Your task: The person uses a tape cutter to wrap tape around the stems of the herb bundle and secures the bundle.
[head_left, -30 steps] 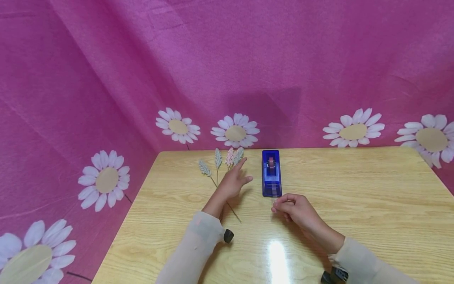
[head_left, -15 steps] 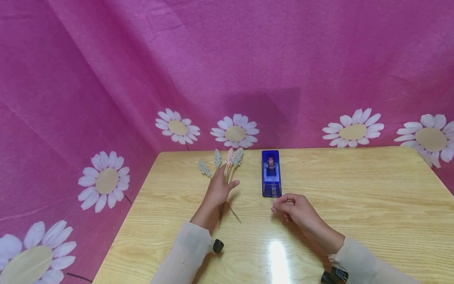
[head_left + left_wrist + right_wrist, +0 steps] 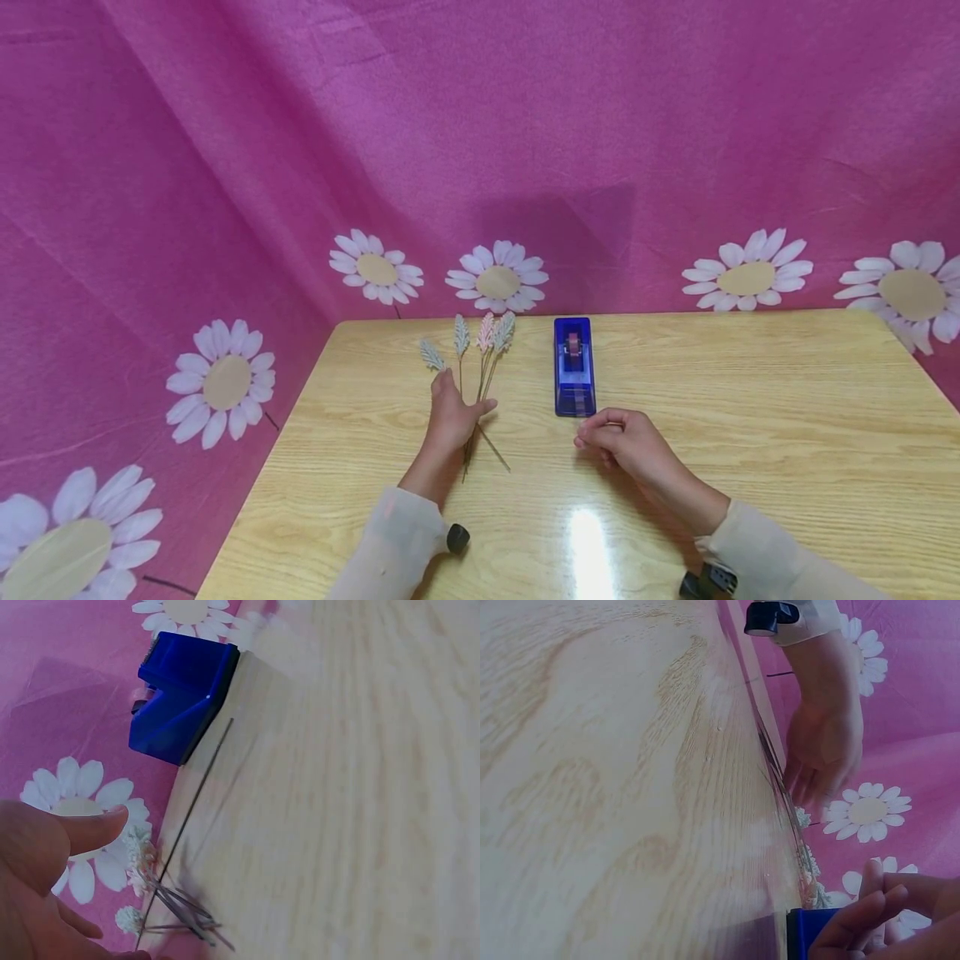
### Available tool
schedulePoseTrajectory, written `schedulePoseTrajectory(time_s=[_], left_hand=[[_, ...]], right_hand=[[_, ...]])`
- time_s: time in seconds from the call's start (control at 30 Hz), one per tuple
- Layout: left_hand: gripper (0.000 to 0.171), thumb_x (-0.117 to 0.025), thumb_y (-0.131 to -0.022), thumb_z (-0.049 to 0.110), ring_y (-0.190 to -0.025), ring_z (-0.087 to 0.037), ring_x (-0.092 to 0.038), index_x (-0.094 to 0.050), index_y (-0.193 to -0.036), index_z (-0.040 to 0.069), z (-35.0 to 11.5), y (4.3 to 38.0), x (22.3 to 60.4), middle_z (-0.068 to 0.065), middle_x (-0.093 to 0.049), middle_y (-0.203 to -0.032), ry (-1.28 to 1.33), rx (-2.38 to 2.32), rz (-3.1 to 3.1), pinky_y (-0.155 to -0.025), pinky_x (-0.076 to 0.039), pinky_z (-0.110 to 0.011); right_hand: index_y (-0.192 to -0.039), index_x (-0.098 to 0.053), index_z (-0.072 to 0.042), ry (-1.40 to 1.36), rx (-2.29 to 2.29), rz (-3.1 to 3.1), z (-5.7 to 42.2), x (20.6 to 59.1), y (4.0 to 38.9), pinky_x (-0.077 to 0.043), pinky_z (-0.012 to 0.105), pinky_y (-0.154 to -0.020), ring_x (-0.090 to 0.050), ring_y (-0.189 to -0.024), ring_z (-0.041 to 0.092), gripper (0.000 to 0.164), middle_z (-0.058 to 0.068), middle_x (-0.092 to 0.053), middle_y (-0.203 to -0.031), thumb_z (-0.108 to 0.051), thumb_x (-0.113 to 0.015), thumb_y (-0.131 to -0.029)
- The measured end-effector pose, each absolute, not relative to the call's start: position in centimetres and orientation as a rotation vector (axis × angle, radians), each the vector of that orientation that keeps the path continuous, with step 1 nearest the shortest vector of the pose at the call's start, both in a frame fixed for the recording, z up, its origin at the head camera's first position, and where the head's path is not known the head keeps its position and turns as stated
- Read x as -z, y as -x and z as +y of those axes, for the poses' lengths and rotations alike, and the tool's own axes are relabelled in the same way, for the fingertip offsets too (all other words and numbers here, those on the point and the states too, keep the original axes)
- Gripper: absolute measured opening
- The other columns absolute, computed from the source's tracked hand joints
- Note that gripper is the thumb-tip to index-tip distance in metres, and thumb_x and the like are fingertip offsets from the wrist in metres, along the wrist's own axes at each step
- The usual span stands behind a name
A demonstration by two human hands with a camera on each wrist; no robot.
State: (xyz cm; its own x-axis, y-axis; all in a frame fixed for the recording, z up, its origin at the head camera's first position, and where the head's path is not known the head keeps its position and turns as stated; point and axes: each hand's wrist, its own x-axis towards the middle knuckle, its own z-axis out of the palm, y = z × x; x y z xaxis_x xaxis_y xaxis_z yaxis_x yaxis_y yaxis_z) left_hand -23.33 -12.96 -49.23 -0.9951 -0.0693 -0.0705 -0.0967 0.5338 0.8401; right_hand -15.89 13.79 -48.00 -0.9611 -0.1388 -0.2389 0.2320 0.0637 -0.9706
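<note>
Artificial flower sprigs on thin dark stems lie fanned on the table in the head view: a pink one [image 3: 486, 332] and three grey-green ones, including the leftmost grey-green sprig [image 3: 432, 355]. My left hand [image 3: 450, 421] is over the stems, thumb spread to the right across them and fingers reaching toward the leftmost sprig. In the left wrist view its thumb [image 3: 94, 829] stands apart from the stems [image 3: 187, 907]. The blue tape dispenser [image 3: 574, 375] is right of the sprigs. At its near end my right hand [image 3: 633, 446] pinches the end of the clear tape [image 3: 580, 406].
The wooden table [image 3: 750, 400] meets a pink cloth [image 3: 675, 150] with large white daisies at its back and left edges. Light reflects brightly off the front of the table. A dark wrist device [image 3: 458, 538] sits at the left sleeve.
My left hand has moved left and toward me, from over the right-hand sprigs to the stems by the leftmost one. The right hand and dispenser have stayed put.
</note>
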Motion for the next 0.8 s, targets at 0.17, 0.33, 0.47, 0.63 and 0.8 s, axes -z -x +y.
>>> schedulePoseTrajectory(time_s=[0.17,0.33,0.47,0.63,0.8], left_hand=[[0.104,-0.087,-0.085,0.018,-0.145,-0.048,-0.034,-0.019,-0.157,-0.014,-13.0,23.1,49.5,-0.037,-0.025,-0.155,0.205,-1.481,2.761,-0.118,-0.033,-0.053],[0.109,-0.091,-0.079,0.018,-0.14,-0.046,-0.04,-0.021,-0.157,-0.012,-13.2,23.1,50.0,-0.036,-0.031,-0.151,0.22,-1.48,2.775,-0.117,-0.036,-0.051],[0.111,-0.093,-0.076,0.017,-0.137,-0.043,-0.043,-0.023,-0.158,-0.01,-13.3,23.1,50.4,-0.033,-0.034,-0.148,0.221,-1.474,2.785,-0.115,-0.038,-0.05],[0.11,-0.094,-0.075,0.012,-0.137,-0.043,-0.042,-0.025,-0.157,-0.011,-13.2,23.1,50.8,-0.031,-0.034,-0.148,0.212,-1.446,2.81,-0.113,-0.04,-0.051],[0.103,-0.089,-0.08,0.009,-0.135,-0.043,-0.044,-0.024,-0.156,-0.013,-13.4,23.4,51.1,-0.031,-0.036,-0.145,0.192,-1.4,2.819,-0.113,-0.04,-0.052]], right_hand=[[-0.105,-0.069,0.008,-0.095,1.961,2.09,13.8,47.9,15.9,-0.044,0.025,-0.055,-0.067,-0.076,0.012,0.018,0.008,-0.078,-0.092,-0.009,-0.068,-0.098],[-0.105,-0.068,0.009,-0.082,1.961,2.088,13.8,47.9,15.9,-0.044,0.025,-0.055,-0.07,-0.08,0.011,0.019,0.009,-0.078,-0.094,-0.009,-0.067,-0.098],[-0.105,-0.069,0.008,-0.082,1.966,2.084,13.8,48.0,15.9,-0.044,0.025,-0.055,-0.071,-0.082,0.01,0.019,0.008,-0.078,-0.095,-0.009,-0.067,-0.099],[-0.104,-0.069,0.007,-0.077,1.979,2.079,13.8,48.0,15.9,-0.045,0.025,-0.055,-0.071,-0.083,0.009,0.017,0.007,-0.078,-0.095,-0.009,-0.067,-0.098],[-0.103,-0.069,0.006,-0.071,1.981,2.088,13.7,48.1,15.9,-0.045,0.025,-0.055,-0.072,-0.082,0.009,0.016,0.006,-0.078,-0.094,-0.009,-0.067,-0.098]])
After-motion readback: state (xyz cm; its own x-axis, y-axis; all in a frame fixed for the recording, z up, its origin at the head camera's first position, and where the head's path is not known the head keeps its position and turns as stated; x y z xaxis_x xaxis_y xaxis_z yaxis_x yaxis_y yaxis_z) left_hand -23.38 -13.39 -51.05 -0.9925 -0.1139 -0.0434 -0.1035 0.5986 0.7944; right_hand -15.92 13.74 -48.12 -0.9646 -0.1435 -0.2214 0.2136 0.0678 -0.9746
